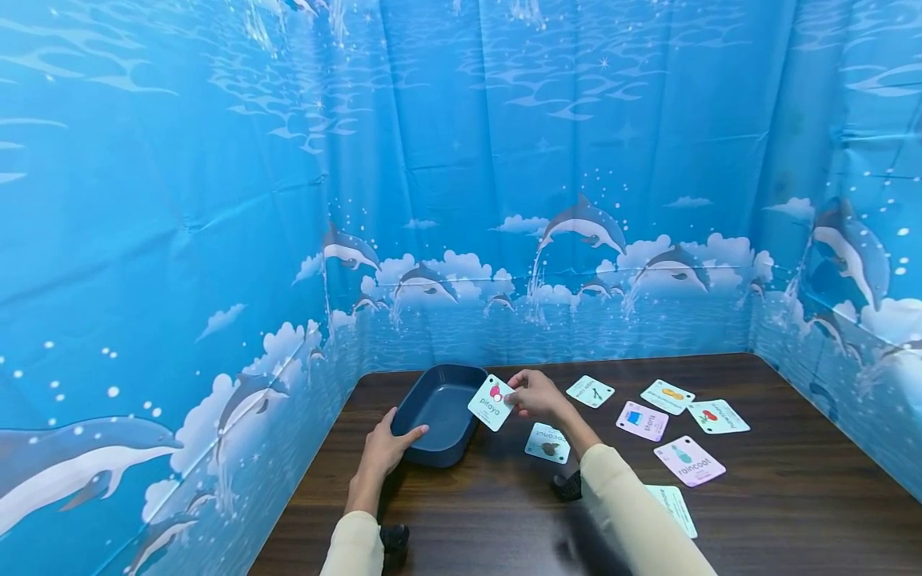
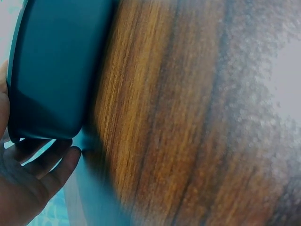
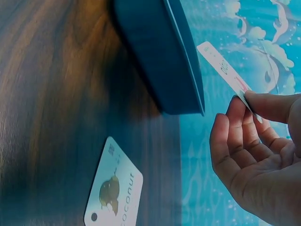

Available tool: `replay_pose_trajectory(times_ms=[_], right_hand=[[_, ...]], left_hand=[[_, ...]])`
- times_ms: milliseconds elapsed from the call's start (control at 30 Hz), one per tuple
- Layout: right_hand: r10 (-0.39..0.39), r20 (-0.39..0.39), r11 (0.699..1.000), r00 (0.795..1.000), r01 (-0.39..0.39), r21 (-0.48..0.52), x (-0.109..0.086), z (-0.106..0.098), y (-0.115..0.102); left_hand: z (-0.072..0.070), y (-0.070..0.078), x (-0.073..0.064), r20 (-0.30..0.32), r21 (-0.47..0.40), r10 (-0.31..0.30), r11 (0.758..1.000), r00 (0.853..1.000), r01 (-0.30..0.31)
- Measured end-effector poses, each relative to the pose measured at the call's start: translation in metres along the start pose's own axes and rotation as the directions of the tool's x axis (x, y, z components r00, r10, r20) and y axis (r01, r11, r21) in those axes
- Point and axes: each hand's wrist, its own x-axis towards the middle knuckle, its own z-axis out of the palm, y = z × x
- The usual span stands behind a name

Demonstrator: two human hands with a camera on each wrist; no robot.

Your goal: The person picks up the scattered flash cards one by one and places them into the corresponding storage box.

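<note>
My left hand (image 1: 383, 446) holds the near-left side of a dark blue rectangular bin (image 1: 441, 458), thumb over its rim. In the left wrist view the fingers (image 2: 63, 170) lie against the bin's outer side (image 2: 51, 80). My right hand (image 1: 539, 397) pinches a white pitaya card (image 1: 490, 410) between thumb and fingers. From the head camera, this card overlaps the bin's right rim; the right wrist view shows it tilted in the air beside the bin (image 3: 157, 61). Below the right hand a coconut card (image 1: 547, 444) lies on the table.
On the dark wooden table (image 1: 468, 528), to the right, lie a sugar cane card (image 1: 591, 391), a shorts card (image 1: 643, 422), a raincoat card (image 1: 689, 462) and several others. One card (image 1: 673, 510) is partly behind the right sleeve. Blue dolphin-printed curtains (image 1: 461, 200) surround the table.
</note>
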Motion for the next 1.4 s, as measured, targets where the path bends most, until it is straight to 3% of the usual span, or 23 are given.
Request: replay_pose_trajectory(times_ms=[733,1400], right_hand=[[-0.045,0.004,0.996,0.999,0.045,-0.074,0.009,0.036,-0.009],[-0.045,-0.022,0.997,0.999,0.043,-0.061,0.015,0.066,-0.010]], left_hand=[[0.002,0.001,0.000,-0.014,-0.021,0.010,1.000,1.000,-0.011],[0.002,-0.002,-0.002,-0.027,-0.031,0.010,0.999,1.000,-0.011]])
